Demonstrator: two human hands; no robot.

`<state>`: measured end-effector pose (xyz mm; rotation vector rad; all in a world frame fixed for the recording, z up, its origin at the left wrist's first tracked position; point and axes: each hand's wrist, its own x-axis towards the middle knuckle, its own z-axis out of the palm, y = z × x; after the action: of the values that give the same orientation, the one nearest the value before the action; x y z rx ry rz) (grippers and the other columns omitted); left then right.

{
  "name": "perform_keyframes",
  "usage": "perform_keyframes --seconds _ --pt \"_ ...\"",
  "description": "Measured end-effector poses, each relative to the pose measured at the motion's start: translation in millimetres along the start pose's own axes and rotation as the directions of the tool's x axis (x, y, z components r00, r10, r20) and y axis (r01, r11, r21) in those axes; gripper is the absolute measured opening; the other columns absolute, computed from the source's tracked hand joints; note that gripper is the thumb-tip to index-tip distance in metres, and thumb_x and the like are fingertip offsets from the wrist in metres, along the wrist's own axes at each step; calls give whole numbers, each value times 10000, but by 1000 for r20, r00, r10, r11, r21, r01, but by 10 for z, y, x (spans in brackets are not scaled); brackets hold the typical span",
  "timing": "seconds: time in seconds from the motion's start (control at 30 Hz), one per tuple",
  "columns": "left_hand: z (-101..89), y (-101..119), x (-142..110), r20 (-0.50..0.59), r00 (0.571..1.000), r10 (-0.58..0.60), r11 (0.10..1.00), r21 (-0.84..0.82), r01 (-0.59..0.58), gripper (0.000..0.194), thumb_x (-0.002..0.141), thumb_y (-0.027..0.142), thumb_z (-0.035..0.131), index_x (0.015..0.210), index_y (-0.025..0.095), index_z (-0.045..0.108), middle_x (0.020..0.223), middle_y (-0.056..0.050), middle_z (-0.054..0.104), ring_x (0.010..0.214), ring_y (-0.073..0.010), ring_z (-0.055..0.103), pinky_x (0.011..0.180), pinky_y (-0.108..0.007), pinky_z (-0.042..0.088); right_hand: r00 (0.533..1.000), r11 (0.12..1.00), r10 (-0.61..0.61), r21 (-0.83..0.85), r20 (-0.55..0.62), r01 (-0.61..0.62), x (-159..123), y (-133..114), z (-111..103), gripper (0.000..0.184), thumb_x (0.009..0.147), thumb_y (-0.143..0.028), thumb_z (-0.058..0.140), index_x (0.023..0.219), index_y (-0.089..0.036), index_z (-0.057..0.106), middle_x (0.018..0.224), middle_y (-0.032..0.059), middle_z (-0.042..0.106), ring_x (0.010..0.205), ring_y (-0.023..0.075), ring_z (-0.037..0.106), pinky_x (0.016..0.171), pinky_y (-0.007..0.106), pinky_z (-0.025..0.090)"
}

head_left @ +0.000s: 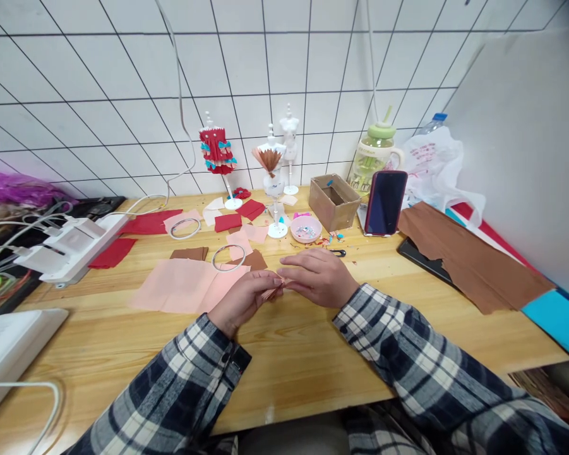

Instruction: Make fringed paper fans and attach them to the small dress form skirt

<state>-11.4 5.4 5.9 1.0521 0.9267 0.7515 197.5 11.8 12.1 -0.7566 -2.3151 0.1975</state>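
Note:
My left hand (246, 297) and my right hand (319, 275) meet at the middle of the wooden table (284, 354). Between their fingertips they pinch a small folded piece of pink paper (275, 289). Both sleeves are plaid. Just left of my left hand lies a large pink paper sheet (184, 285). A metal ring (227, 257) rests on its far edge, beside brown paper pieces (189, 254). Much of the pinched paper is hidden by my fingers.
Small mannequin stands (275, 183), one with a red paper dress (216, 151), stand at the back. Nearby are a pink dish (305, 229), a cardboard box (334, 201), a propped phone (385, 202), a green-lidded bottle (374, 155), brown paper (468, 256), red paper (146, 222) and a power strip (71, 246).

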Motion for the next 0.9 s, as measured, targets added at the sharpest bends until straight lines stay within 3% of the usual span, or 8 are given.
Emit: perform_keyframes --seconds 0.07,0.23,0.43,0.53,0.73,0.83,0.9 --pt "-13 7 -3 3 1000 -25 999 -44 25 126 675 263 690 704 141 693 675 -53 635 671 -160 572 639 -294 467 996 994 61 94 -70 -54 10 -4 42 296 910 -375 601 1176 -260 660 1192 69 691 1114 202 621 972 369 468" --pt "-22 14 -11 48 997 -68 997 -41 70 95 677 242 687 681 150 706 652 -49 633 654 -159 565 636 -298 457 983 970 124 225 -134 -92 13 9 137 153 896 -354 625 868 -235 717 1101 61 724 1025 182 660 925 347 487" --pt "-13 22 -9 98 991 -90 995 -38 94 105 693 249 689 667 150 714 625 -41 631 626 -147 548 648 -301 442 995 958 85 280 -59 -65 9 2 132 118 863 -345 670 858 -229 685 1154 55 702 1062 185 638 948 350 461" --pt "-18 27 -6 120 989 -83 995 -45 89 114 710 264 702 708 151 723 636 -41 637 639 -150 559 659 -298 453 993 938 121 328 -17 -109 21 -1 139 84 890 -288 633 863 -212 655 1101 57 704 1039 174 633 936 334 460" --pt "-74 55 -14 66 992 -105 986 -126 112 301 703 297 753 966 151 744 957 -118 722 888 -217 653 794 -338 497 959 913 283 304 6 -271 30 49 151 90 894 -240 605 834 -175 619 868 42 656 786 141 591 718 259 465" --pt "-71 61 -7 -23 999 -46 999 -10 46 404 717 350 775 1075 171 715 1057 -106 713 956 -215 642 828 -324 481 929 901 369 260 -34 -348 16 73 159 78 884 -237 611 840 -174 624 824 31 633 731 133 566 646 241 441" --pt "-59 52 6 -90 996 7 992 126 4 404 710 402 784 1027 160 721 1010 -90 721 916 -209 638 801 -309 471 911 888 409 249 -41 -387 7 70 171 66 869 -236 621 835 -179 628 790 22 631 712 132 564 626 238 432"
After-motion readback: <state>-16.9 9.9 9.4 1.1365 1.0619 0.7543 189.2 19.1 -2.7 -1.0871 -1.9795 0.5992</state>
